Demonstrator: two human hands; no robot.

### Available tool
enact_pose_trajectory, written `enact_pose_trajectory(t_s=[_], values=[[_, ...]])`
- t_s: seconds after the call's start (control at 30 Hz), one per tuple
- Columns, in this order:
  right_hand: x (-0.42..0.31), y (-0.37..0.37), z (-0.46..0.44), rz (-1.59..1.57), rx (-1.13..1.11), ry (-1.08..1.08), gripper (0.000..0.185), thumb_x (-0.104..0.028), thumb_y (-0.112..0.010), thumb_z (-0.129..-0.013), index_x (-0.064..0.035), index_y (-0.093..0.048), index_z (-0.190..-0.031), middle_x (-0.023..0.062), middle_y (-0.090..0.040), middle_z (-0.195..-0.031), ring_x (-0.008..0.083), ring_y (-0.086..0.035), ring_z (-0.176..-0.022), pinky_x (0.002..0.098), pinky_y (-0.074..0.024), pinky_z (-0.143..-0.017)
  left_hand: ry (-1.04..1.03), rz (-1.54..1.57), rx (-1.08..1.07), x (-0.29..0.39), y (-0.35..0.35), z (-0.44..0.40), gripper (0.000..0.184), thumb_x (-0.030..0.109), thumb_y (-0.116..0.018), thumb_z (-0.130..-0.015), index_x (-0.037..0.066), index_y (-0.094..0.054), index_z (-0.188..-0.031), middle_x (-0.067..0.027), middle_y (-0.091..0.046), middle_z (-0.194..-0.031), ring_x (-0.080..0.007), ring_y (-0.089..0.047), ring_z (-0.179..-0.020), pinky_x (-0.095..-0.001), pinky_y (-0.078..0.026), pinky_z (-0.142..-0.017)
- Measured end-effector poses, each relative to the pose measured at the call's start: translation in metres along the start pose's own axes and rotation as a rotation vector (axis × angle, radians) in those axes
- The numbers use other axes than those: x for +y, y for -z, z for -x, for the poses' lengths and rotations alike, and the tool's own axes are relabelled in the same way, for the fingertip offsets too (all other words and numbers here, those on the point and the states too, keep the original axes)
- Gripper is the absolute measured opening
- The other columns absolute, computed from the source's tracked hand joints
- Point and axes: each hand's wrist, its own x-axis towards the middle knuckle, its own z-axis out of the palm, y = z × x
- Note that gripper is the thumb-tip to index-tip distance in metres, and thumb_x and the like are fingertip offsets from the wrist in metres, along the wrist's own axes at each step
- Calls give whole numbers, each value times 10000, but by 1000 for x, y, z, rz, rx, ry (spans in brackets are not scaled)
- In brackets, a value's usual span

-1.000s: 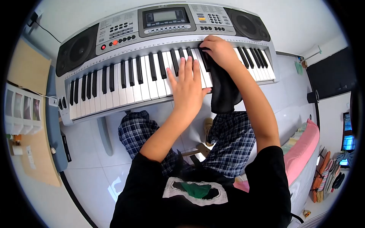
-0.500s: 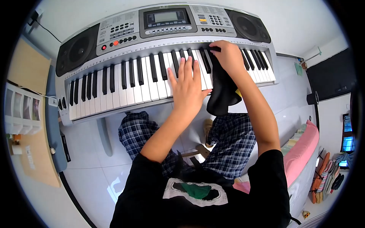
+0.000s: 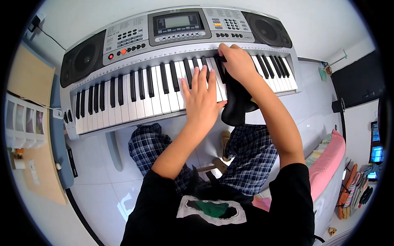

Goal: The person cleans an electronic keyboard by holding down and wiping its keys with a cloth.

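A silver electronic keyboard (image 3: 160, 100) with black and white keys stretches across the upper half of the view. My left hand (image 3: 201, 96) lies on the white keys near the middle, fingers spread and pointing away from me. Just to its right, my right hand (image 3: 238, 61) is closed on the top of a black cloth (image 3: 235, 100) at the back of the keys. The cloth drapes over several keys and hangs past the front edge. A small yellow patch shows on it beside my forearm. My right fingertips are partly hidden.
A wooden desk (image 3: 45, 172) with a white drawer unit (image 3: 24, 119) stands at the left. My knees in plaid trousers (image 3: 250, 160) are below the keyboard. On the right are a bed with a pink cover (image 3: 328, 168) and hanging clothes (image 3: 355, 192).
My right hand has shifted slightly left along the back of the keys, drawing the black cloth with it. My left hand stays nearly in place.
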Motion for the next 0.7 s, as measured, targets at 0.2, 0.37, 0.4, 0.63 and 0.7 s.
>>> enact_pose_trajectory(t_s=[0.2, 0.37, 0.4, 0.63, 0.7], values=[[12, 16, 20, -241, -135, 100, 245, 39, -672, -723, -46, -566, -927, 112, -647, -847, 339, -624, -879, 421, -500, -753, 41, 14, 10, -2, -1, -3, 929, 328, -896, -581, 20, -474, -1350, -142, -404, -1445, -326, -335, -1393, -628, -231, -1108], [11, 16, 32, -279, -95, 50, 237, 23, -694, -722, -43, -576, -916, 112, -658, -848, 330, -630, -845, 411, -505, -741, 11, -1, 6, -2, -2, -1, 914, 361, -873, -611, 20, -475, -1359, -153, -412, -1439, -334, -343, -1387, -631, -225, -1107], [7, 15, 30, -277, -91, 50, 237, 23, -694, -722, -43, -576, -916, 112, -658, -848, 330, -630, -845, 411, -505, -741, -3, -23, 2, -2, -2, 1, 898, 381, -855, -636, 19, -477, -1365, -164, -417, -1433, -341, -350, -1382, -633, -226, -1104], [2, -11, 0, -21, 39, -2, 235, 29, -661, -710, -49, -551, -903, 111, -645, -794, 335, -622, -870, 454, -524, -724, -2, -19, -11, -1, -3, 2, 882, 292, -874, -636, 28, -458, -1368, -155, -404, -1445, -332, -331, -1398, -625, -200, -1122], [-6, -10, -1, 18, 36, -15, 230, 29, -653, -714, -42, -548, -906, 130, -645, -786, 346, -624, -860, 465, -525, -720, -5, -13, 3, -1, -4, 2, 888, 289, -878, -628, 31, -459, -1368, -152, -409, -1441, -329, -334, -1396, -623, -200, -1124]])
